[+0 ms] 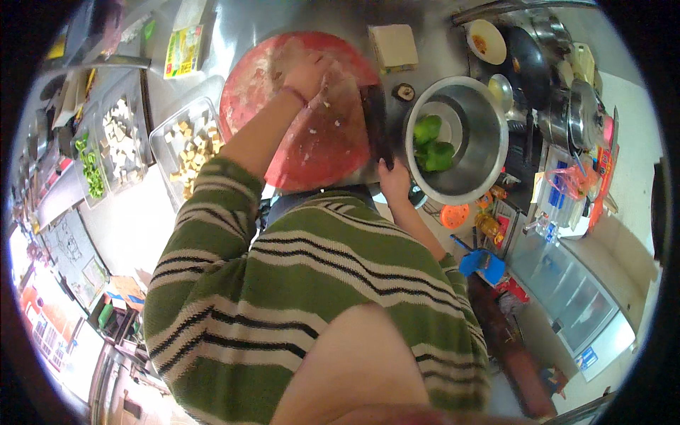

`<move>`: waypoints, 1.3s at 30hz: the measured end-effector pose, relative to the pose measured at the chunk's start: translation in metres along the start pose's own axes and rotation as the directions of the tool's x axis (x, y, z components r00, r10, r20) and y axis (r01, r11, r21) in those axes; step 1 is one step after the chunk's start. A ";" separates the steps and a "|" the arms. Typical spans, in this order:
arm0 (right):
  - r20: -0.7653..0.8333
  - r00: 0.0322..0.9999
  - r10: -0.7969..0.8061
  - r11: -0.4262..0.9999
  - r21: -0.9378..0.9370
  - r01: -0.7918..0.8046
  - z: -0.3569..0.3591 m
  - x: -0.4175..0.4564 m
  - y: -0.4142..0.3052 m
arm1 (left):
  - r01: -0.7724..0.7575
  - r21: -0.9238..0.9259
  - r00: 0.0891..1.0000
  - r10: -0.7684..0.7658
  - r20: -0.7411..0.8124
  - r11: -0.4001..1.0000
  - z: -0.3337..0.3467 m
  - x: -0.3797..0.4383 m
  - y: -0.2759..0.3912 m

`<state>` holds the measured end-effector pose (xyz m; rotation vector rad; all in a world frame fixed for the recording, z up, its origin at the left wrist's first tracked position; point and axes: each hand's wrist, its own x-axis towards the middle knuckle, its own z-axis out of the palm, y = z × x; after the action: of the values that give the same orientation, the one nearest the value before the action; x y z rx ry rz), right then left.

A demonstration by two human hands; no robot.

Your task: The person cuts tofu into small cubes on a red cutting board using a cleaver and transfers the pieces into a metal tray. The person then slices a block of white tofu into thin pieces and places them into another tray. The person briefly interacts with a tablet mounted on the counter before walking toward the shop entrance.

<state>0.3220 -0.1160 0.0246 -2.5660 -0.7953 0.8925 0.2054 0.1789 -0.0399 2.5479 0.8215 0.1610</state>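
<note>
A round red chopping board (319, 159) with a worn, whitish surface and small pale scraps lies before me. My left hand (311, 71) rests over its far part; blur hides its fingertips and whether anything is under them. At the board's right edge, my right hand (394, 180) grips the handle of a dark-bladed kitchen knife (375, 114), seemingly a cleaver. A steel basin (478, 143) close to that hand holds green peppers (433, 146). Beyond the blade lies a small dark round piece with a pale centre (404, 92), perhaps a mushroom.
Left of the board, a clear tray (156, 135) holds tan-edged cubes; farther left are trays of white pieces (119, 135) and chopped greens (91, 170). A pale block (394, 45) sits behind the basin. Pans (523, 64) crowd the right, above a blue dustpan (483, 265).
</note>
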 end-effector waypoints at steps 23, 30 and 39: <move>0.345 0.670 -0.657 0.655 -0.180 0.734 -0.005 -0.026 -0.051 | 0.505 -0.459 0.574 -0.682 -0.454 0.731 -0.020 -0.290 0.054; 0.588 0.527 -0.614 0.442 -0.298 0.846 0.003 -0.018 -0.086 | 0.064 -0.948 0.596 -0.774 -0.213 0.310 -0.029 -0.279 0.053; 0.617 0.514 -0.596 0.446 -0.278 0.851 0.006 -0.008 -0.097 | 0.157 -0.918 0.631 -0.752 -0.192 0.365 -0.025 -0.261 0.068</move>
<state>0.2741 -0.0425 0.0681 -1.9171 -2.4314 0.9955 0.0224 -0.0116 0.0205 1.1696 1.2957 0.9675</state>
